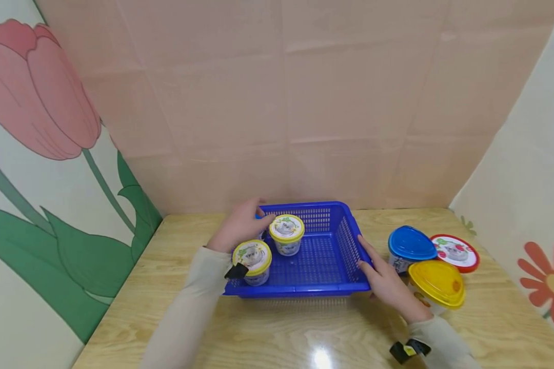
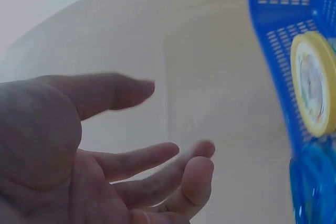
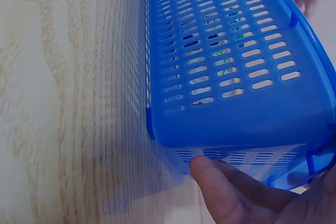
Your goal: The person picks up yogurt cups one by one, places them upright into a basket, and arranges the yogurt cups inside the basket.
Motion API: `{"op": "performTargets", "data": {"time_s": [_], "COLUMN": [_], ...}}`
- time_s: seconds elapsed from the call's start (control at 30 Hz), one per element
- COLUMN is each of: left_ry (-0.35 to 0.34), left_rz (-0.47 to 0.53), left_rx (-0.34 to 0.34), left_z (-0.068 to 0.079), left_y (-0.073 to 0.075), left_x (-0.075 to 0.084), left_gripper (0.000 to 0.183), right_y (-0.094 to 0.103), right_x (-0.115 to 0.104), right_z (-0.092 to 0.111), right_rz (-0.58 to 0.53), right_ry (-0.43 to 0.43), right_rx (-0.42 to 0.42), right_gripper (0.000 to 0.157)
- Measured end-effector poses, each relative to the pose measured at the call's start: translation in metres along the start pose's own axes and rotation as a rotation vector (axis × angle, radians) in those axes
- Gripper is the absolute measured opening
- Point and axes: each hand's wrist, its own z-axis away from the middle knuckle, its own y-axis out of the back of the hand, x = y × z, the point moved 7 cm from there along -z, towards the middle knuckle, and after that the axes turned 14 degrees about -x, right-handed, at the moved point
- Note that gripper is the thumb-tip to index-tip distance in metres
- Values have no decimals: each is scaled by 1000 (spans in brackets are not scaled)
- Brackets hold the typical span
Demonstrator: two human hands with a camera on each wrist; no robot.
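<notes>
A blue perforated basket [image 1: 314,288] sits on the table. Two round tubs with yellow-rimmed lids stand inside: one tub [image 1: 287,233] towards the back, another tub [image 1: 253,261] at the front left. My left hand [image 1: 242,225] hovers over the basket's back left corner, beside a blue-lidded tub [image 2: 314,182] that it mostly hides in the head view. The left wrist view shows that hand [image 2: 42,135] with loosely bent fingers and nothing in them. My right hand [image 1: 388,284] holds the basket's right end, thumb at the rim and fingers [image 3: 215,184] against the outer wall.
To the right of the basket stand a blue-lidded tub [image 1: 412,243], a yellow-lidded tub [image 1: 436,284] and a red-rimmed tub [image 1: 455,252], close together beside my right forearm. A covered wall [image 1: 277,128] rises behind the wooden table [image 1: 268,333], with painted panels at both sides.
</notes>
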Motion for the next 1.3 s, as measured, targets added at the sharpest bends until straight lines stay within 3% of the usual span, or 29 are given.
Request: {"op": "performTargets", "data": {"time_s": [0.17,0.33,0.57,0.7,0.93,1.3], "left_ry": [9,82,185,175,107,71], "left_rz": [32,34,0,53,100,228], "left_rx": [60,114,171,150,103,59], "left_z": [34,55,67,65,57,53], "left_y": [14,19,9,-8,-35,-56], "left_x": [-25,-66,-126,-148,-155,-155], "left_gripper": [47,45,56,58,56,53], "right_y": [0,0,0,0,-1,-1], "right_x": [-1,0,1,1,2,4], "right_z": [0,0,0,-1,-1,-1], "right_rz": [4,4,9,8,9,-1], "right_ry": [7,3,0,2,-1,-14], "right_rx": [3,7,6,3,4,-11], "right_gripper": [62,61,62,62,62,62]}}
